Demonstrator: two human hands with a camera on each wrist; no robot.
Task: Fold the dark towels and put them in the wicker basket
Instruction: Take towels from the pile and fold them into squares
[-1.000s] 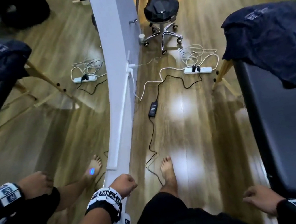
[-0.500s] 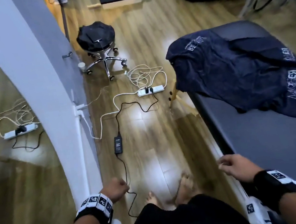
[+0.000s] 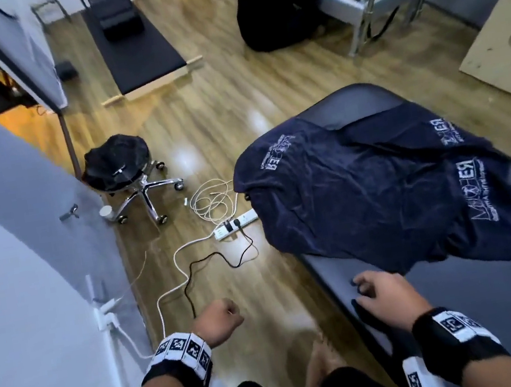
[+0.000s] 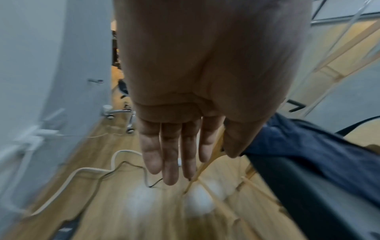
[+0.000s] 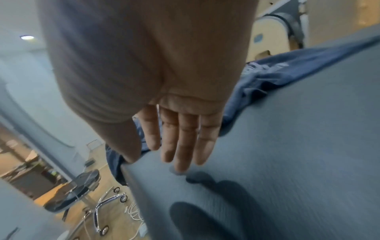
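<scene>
- The dark towels [image 3: 376,188] are seen spread and overlapping, unfolded, across the far end of a padded desk [image 3: 482,298]; one edge is draped over the desk's left edge and far-left corner, towards the floor.
- How many towels are in the heap cannot be told; at least two printed logos are visible, so layers may be lifted together and a fold spoiled.
- The overhanging part could be dragged off the left edge if the heap is pulled from the near side, and the towel dropped on the floor.
- The wicker basket is not shown in any view, so its place must be found before anything can be carried.
- The right hand [image 3: 385,296] is held over the desk's near-left edge, fingers [image 5: 180,146] loosely extended and close to the surface; nothing is gripped, and the towels' near hem lies just beyond it.
- The left hand [image 3: 217,321] hangs over the floor, apart from the desk. Its fingers look curled in the head view but fairly straight in the wrist view; nothing is held.
- A power strip [image 3: 235,224] and trailing cables [image 3: 179,267] lie on the wooden floor beside the desk's left edge; bare feet could be caught in them.
- A wheeled stool [image 3: 121,170] stands near a grey partition [image 3: 19,261], and another person [image 3: 278,1] is crouched at the far side of the room.
</scene>
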